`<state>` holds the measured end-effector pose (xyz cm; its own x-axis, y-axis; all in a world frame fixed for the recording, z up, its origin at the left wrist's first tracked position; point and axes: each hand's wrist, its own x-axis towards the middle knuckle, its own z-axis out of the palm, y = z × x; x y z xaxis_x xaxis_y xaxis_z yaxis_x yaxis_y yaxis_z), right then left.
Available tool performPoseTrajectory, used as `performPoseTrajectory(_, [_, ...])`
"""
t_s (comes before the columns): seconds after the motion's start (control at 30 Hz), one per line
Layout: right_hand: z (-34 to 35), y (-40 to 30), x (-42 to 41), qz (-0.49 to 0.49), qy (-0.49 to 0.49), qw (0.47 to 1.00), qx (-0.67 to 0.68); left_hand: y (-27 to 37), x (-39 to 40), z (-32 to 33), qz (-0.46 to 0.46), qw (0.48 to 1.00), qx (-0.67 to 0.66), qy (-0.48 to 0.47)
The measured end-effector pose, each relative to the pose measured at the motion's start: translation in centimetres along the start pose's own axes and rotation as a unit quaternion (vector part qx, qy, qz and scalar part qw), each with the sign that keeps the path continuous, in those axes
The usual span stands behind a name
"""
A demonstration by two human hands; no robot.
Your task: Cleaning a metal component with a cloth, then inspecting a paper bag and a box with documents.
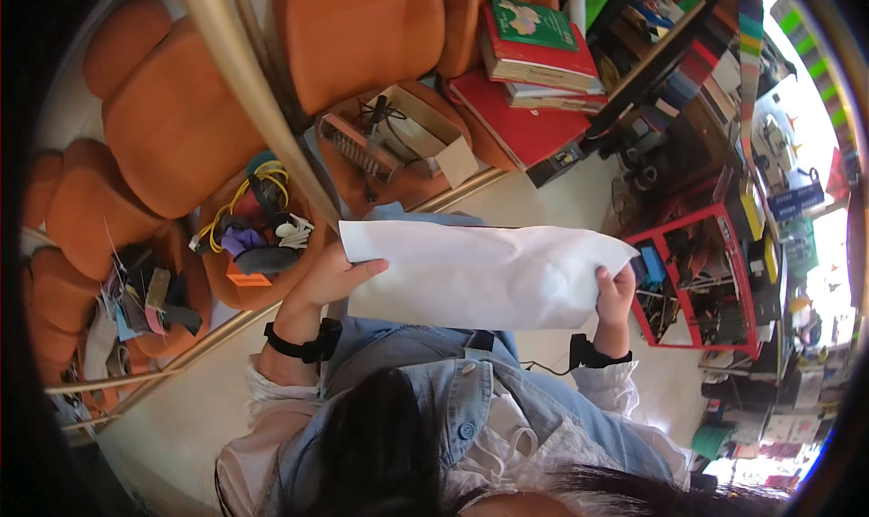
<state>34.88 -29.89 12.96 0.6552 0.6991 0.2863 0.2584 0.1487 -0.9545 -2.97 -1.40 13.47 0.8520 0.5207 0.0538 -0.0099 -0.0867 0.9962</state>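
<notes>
A wide white sheet of paper (pixel 468 279), slightly creased toward its right end, is stretched out in front of my body. At the sheet's left end, my left hand (pixel 339 272) pinches it, with the thumb on top and the fingers hidden behind. My right hand (pixel 616 287) grips the opposite end, where the corner curls up beside the thumb. A thin dark red edge shows just behind the paper's far side, but what it belongs to is hidden. Black bands circle both wrists.
Orange chairs (pixel 360 35) stand ahead and to the left. They bear an open cardboard box (pixel 414 126), yellow cable (pixel 231 204) with small items, and stacked red books (pixel 536 62). A metal pole (pixel 258 96) rises at left. On the right is a red-framed rack (pixel 699 293).
</notes>
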Motion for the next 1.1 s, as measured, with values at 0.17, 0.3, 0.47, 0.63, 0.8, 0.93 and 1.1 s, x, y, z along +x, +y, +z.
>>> performPoseTrajectory(0.17, [4.0,1.3,-0.2,0.122,-0.084,0.989,-0.014,-1.0,-4.3,-1.7,0.003,0.993,-0.052,0.11])
performPoseTrajectory(0.3, [7.8,1.6,-1.0,0.023,-0.032,0.999,-0.038,-2.8,-6.2,-2.0,-0.005,0.982,-0.039,0.182])
performPoseTrajectory(0.47, [11.3,-0.6,-0.7,-0.047,-0.045,0.998,-0.02,-4.0,-9.7,-3.5,0.084,0.951,0.078,0.288])
performPoseTrajectory(0.63, [15.8,-1.7,-1.9,-0.053,-0.075,0.995,-0.041,-4.6,-13.8,-7.1,0.098,0.939,0.115,0.309])
performPoseTrajectory(0.8, [18.4,-2.5,-2.1,-0.052,-0.101,0.992,-0.061,-5.6,-16.8,-9.2,0.052,0.949,0.04,0.308])
performPoseTrajectory(0.93, [19.7,-2.9,-0.7,0.116,-0.199,0.973,0.018,-5.7,-18.2,-11.3,-0.014,0.962,-0.086,0.258])
performPoseTrajectory(1.1, [19.6,-3.7,0.3,0.236,-0.287,0.927,0.06,-6.5,-17.9,-11.4,-0.076,0.99,-0.051,0.105])
